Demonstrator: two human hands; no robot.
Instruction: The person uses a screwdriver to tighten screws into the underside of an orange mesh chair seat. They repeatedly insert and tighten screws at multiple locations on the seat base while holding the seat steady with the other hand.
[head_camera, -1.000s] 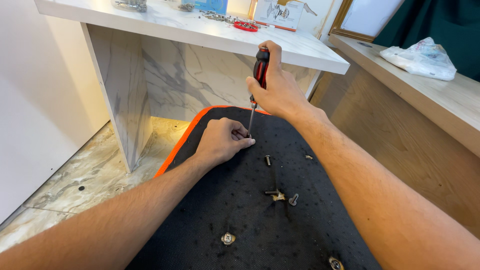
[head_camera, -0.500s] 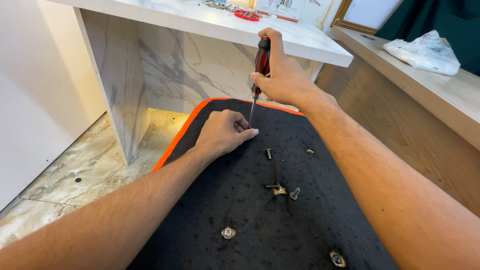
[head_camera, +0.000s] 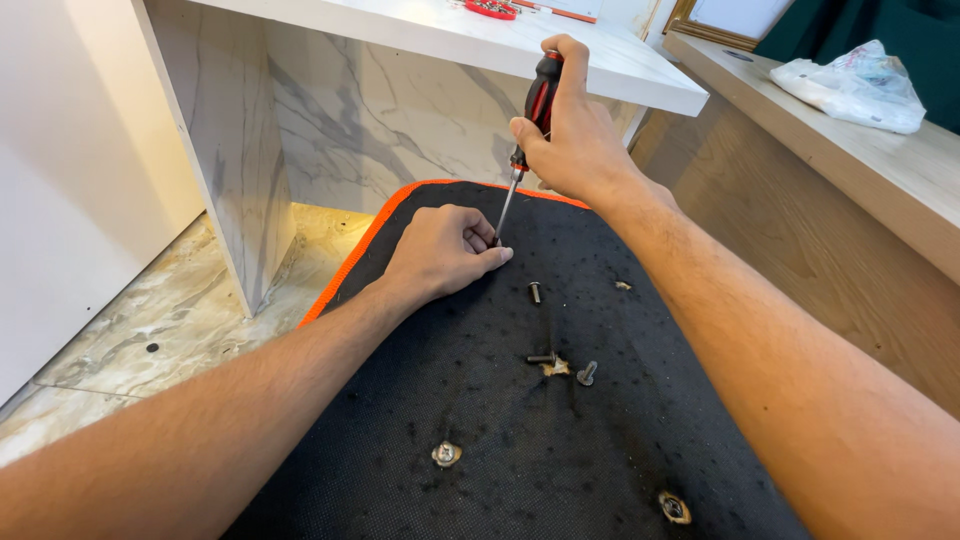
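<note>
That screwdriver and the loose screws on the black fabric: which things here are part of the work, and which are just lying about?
In use:
- screwdriver, gripped by the right hand
- left hand, steadying the tip
- black fabric panel with orange edge
- loose screws on it

Lying about:
- white plastic bag on the wooden ledge
- red item on the white desk

A white marble-look desk (head_camera: 420, 40) stands beyond the hands, a wooden counter (head_camera: 850, 170) right, marble floor (head_camera: 150, 320) left.
</note>
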